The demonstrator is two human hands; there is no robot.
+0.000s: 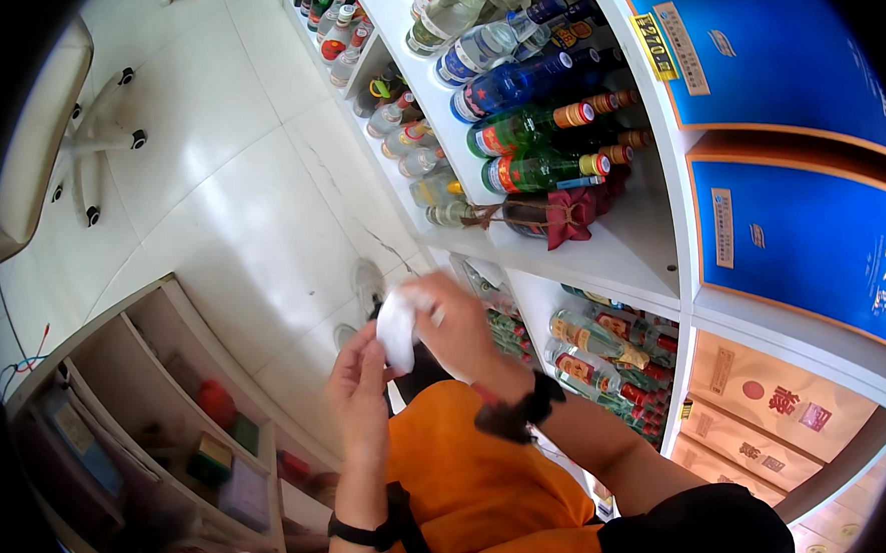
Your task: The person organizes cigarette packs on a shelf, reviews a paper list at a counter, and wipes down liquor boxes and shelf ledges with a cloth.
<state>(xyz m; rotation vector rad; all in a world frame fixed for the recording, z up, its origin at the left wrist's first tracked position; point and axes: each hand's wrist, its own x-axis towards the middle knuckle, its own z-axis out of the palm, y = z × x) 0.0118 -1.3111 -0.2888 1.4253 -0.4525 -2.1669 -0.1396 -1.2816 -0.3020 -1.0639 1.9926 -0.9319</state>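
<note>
A crumpled white tissue or thin cloth (pixel 397 331) is held between both hands in front of an orange garment. My left hand (pixel 359 375) pinches its lower left edge between thumb and fingers. At the upper right side, my right hand (pixel 453 321) grips it and looks slightly blurred. Both wrists bear black bands, and my right wrist has a red band too. Beyond the hands lie the tiled floor and my shoes. The nearest shelf holds a dark bottle with a maroon cloth wrap (pixel 571 213).
White shelves (pixel 585 265) with glass bottles, green bottles (pixel 535 170) among them, stand along the right. Large blue boxes (pixel 794 235) and peach-coloured boxes (pixel 780 401) fill the far right. A low shelf unit (pixel 166 291) with assorted items stands left. A wheeled chair (pixel 37 132) is at upper left.
</note>
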